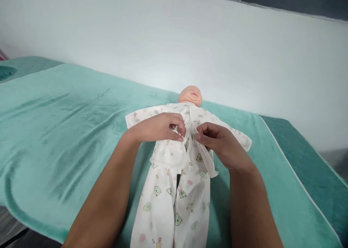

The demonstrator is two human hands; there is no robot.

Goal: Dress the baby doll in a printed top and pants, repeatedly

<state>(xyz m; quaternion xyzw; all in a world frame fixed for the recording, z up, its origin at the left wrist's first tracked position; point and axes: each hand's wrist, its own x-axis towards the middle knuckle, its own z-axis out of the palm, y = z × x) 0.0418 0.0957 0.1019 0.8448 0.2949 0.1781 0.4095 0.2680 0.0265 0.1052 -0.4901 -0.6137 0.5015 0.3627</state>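
Observation:
A baby doll [190, 95] lies on its back, dressed in a white printed baby shirt [167, 152] and matching trousers [178, 204]. The shirt's front hangs partly apart below the chest. My left hand [165, 127] pinches the front edge of the shirt's left-hand panel, thumb and fingertips together. Opposite it, my right hand [217, 139] grips the edge of the other panel, which is lifted and folded outward. A small gap separates the two hands. The exact fastening between my fingers is too small to make out.
The doll rests on a turquoise plush blanket [67, 132] with creases at the left. A darker green cover [301, 157] shows at the right. Behind the bed stands a white wall [136, 37] with a dark band above. The blanket's edge drops off at the lower left.

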